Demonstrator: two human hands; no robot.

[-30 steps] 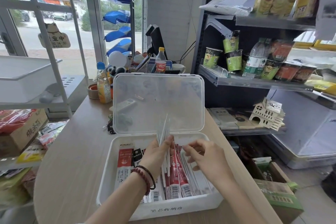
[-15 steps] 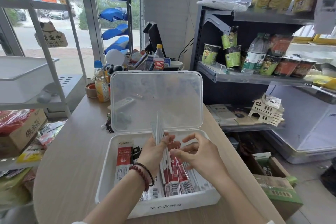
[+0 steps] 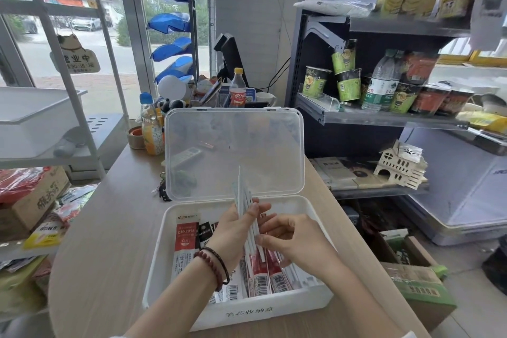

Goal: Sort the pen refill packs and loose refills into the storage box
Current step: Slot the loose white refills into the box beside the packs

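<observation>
Shop counter: a light wood-grain table (image 3: 104, 228) with a rounded near-left edge, window glass behind it, stocked metal shelving (image 3: 384, 118) to its right. White storage box (image 3: 247, 307) sits on the table near the front edge, its clear lid (image 3: 236, 151) standing open and upright at the far side. Inside the box, red-and-white refill packs (image 3: 186, 244) lie flat, lengthwise, side by side. Left hand (image 3: 233, 230), beaded bracelet at the wrist, grips a bundle of loose white refills (image 3: 242, 197) held nearly upright above the box centre, tips rising in front of the lid. Right hand (image 3: 296, 241) is just beside it, fingers curled and pinching the lower ends of the bundle.
</observation>
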